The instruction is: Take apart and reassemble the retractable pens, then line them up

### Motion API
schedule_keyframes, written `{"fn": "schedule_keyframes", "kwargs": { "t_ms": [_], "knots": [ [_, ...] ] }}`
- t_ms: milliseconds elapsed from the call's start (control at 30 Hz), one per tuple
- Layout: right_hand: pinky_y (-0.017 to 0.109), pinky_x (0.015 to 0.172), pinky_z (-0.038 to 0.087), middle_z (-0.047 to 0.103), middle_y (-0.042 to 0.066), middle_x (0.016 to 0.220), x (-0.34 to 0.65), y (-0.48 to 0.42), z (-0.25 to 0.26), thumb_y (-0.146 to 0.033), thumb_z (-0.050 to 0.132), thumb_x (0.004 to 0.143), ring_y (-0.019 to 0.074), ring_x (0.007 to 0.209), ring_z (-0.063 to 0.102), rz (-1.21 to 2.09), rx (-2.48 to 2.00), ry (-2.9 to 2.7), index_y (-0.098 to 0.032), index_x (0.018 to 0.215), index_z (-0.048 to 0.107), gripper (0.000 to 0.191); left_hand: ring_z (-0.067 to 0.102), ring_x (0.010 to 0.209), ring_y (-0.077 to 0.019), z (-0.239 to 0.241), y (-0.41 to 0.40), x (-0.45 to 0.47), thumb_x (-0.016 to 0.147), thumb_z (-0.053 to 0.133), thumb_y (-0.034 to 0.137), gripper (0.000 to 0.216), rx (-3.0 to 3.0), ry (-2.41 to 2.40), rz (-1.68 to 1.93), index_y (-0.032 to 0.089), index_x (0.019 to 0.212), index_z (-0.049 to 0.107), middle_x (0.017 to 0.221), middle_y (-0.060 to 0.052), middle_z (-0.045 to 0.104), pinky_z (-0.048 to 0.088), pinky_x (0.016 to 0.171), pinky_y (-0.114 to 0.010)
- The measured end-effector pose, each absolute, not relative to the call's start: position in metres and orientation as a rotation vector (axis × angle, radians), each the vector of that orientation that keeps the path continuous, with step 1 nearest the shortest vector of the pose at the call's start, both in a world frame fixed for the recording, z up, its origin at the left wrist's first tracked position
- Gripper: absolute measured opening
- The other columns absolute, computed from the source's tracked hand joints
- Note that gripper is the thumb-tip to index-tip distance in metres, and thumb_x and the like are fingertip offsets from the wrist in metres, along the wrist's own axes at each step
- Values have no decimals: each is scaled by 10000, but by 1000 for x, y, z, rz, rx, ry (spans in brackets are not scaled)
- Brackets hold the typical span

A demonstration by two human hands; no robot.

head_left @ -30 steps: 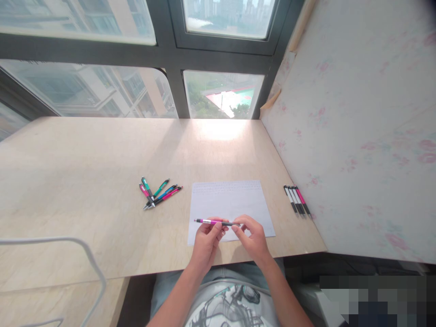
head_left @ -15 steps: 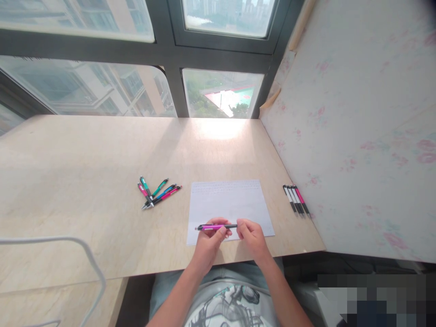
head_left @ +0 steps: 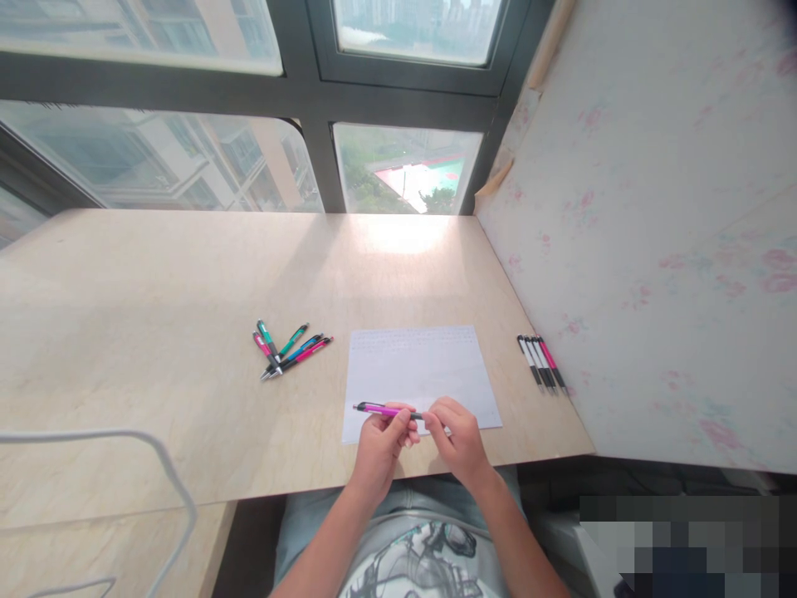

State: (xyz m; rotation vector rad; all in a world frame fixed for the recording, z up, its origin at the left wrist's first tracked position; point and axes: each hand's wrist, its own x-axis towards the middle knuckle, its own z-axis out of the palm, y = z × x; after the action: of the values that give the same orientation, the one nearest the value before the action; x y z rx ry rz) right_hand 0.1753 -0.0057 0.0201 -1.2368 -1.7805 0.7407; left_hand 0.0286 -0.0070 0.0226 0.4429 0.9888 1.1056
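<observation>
A purple and black pen (head_left: 378, 409) lies nearly level between my two hands, above the lower part of a white sheet of paper (head_left: 411, 370). My left hand (head_left: 384, 438) is closed round the barrel, thumb on top. The fingers of my right hand (head_left: 457, 433) pinch the black end on the right, whose tip is hidden in them. Rows of handwriting run across the top of the sheet, too small to read.
A loose heap of several coloured pens (head_left: 290, 353) lies left of the paper. Several white pens and a pink one form a row (head_left: 541, 364) beside the wallpapered wall (head_left: 653, 249). A grey cable (head_left: 158, 457) loops over the table (head_left: 155, 332) at the left.
The pen has shifted slightly left and tilted, its right end now lower. My left thumb has moved along the barrel, and my right fingers have curled further round the black end.
</observation>
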Motion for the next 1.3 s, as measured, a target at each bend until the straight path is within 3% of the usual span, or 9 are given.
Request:
{"fn": "schedule_keyframes", "kwargs": {
  "t_ms": [233, 300, 433, 500, 633, 733, 900, 1133, 1300],
  "knots": [
    [295, 676, 457, 619, 53, 841, 183, -6, 25, -235, 559, 893, 178, 772, 554, 754, -1190, -1752, -205, 899, 619, 68, 555, 545, -84, 19, -7, 28, 734, 755, 343, 273, 451, 966, 1106, 110, 860, 690, 649, -20, 645, 396, 521, -180],
    [280, 648, 459, 632, 47, 849, 183, -7, 26, -274, 580, 879, 173, 762, 569, 844, -1230, -1678, -199, 921, 619, 94, 556, 556, -88, 20, -7, 27, 734, 755, 337, 269, 468, 961, 1116, 113, 868, 687, 653, -22, 647, 407, 538, -189],
    [263, 602, 426, 599, 12, 648, 182, -5, 26, -334, 446, 952, 147, 639, 561, 962, -1346, -1604, -190, 671, 586, 345, 560, 582, -103, 22, -7, 27, 734, 754, 326, 274, 512, 978, 1119, 117, 895, 679, 647, -25, 642, 423, 567, -209],
    [259, 594, 422, 600, 9, 631, 181, -4, 25, -340, 452, 947, 145, 627, 562, 965, -1377, -1595, -189, 652, 588, 358, 562, 590, -108, 22, -6, 27, 735, 751, 330, 283, 524, 995, 1124, 117, 905, 674, 653, -31, 646, 424, 570, -214],
    [248, 622, 465, 659, 35, 830, 180, -3, 23, -319, 572, 873, 170, 783, 616, 995, -1332, -1533, -198, 867, 636, 137, 573, 603, -111, 20, -5, 28, 735, 751, 325, 289, 502, 1002, 1149, 122, 916, 655, 683, -39, 661, 432, 586, -222],
    [242, 607, 476, 661, 43, 882, 178, -2, 22, -324, 596, 856, 174, 804, 624, 1045, -1339, -1449, -199, 987, 615, 182, 582, 608, -116, 19, -5, 29, 736, 750, 322, 282, 501, 1001, 1152, 127, 909, 644, 687, -39, 667, 435, 592, -226],
    [252, 592, 455, 616, 6, 648, 178, 1, 21, -340, 513, 919, 144, 621, 585, 1069, -1379, -1469, -191, 714, 613, 272, 581, 612, -116, 19, -4, 28, 742, 749, 306, 265, 535, 999, 1147, 129, 907, 641, 704, -45, 676, 434, 597, -225],
    [280, 685, 508, 662, 53, 868, 184, 2, 20, -277, 596, 864, 192, 849, 629, 970, -1250, -1414, -211, 816, 641, 93, 545, 598, -85, 10, -3, 22, 775, 729, 283, 228, 435, 922, 1225, 127, 920, 648, 705, -26, 645, 414, 569, -193],
    [280, 649, 503, 673, 43, 799, 187, 15, 13, -308, 597, 859, 180, 739, 624, 856, -1480, -1362, -200, 834, 653, 124, 535, 587, -82, 7, -4, 20, 768, 737, 276, 234, 407, 882, 1251, 125, 921, 647, 689, -18, 628, 410, 555, -188]
  ]
}}
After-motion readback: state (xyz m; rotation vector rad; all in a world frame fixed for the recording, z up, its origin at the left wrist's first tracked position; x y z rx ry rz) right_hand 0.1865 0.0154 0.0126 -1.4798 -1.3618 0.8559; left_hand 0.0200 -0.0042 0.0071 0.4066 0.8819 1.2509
